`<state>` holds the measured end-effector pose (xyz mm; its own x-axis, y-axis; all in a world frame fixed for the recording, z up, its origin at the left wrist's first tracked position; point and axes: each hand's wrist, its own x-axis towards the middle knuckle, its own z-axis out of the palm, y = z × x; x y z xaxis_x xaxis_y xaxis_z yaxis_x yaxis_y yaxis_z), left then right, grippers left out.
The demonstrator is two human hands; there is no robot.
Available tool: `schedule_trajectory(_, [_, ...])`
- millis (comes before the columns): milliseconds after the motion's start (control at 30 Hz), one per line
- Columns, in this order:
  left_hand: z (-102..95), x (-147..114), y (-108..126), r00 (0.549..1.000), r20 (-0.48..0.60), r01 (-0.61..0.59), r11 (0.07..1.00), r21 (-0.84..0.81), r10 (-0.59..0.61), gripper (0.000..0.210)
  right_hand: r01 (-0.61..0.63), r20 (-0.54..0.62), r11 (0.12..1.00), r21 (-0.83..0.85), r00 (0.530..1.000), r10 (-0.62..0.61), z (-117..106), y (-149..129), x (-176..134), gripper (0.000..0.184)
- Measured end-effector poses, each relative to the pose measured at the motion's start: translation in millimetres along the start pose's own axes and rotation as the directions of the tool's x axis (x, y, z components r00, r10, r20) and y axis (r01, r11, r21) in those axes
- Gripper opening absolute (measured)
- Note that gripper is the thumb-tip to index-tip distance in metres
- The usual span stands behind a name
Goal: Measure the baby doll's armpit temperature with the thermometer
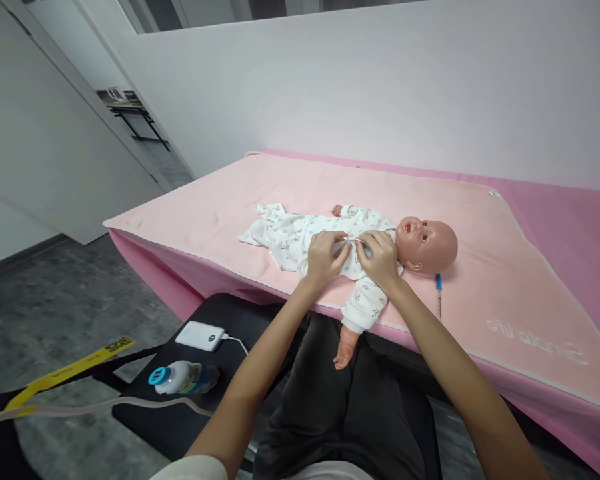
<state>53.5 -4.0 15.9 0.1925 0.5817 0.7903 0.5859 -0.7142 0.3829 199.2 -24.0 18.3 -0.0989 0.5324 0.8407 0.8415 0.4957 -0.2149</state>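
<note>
A baby doll [433,247] lies face up on the pink-covered table, its head to the right. It wears a white printed top [373,217] and matching trousers [285,241]. At the chest, my left hand [324,257] pinches the front of the top between bent fingers. Just to its right, my right hand [381,259] grips the same fabric, close to the doll's neck. Whether a fastening sits between the fingertips is hidden. One doll arm [347,343] hangs over the table's near edge, between my forearms.
A thin blue-ended stick [439,287] lies below the doll's head on the pink blanket [520,300]. On a black chair [150,417] at left are a white power bank [200,335] with a cable and a blue-capped bottle [183,377]. A white wall [380,100] stands behind.
</note>
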Motion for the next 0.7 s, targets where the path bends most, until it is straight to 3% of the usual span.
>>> schedule_trajectory(567, [4.0, -1.4, -3.5, 1.0, -0.002, 0.028, 0.999, 0.037, -0.028, 0.014, 0.002, -0.002, 1.0, 0.008, 1.0, -0.002, -0.2, -0.1, -0.1, 0.013])
schedule_trajectory(700, [-1.5, 0.3, -8.1, 0.999, 0.04, -0.001, 1.0, -0.003, 0.001, 0.012, 0.013, -0.02, 1.0, 0.003, 1.0, -0.013, -0.8, 0.0, -0.6, 0.012])
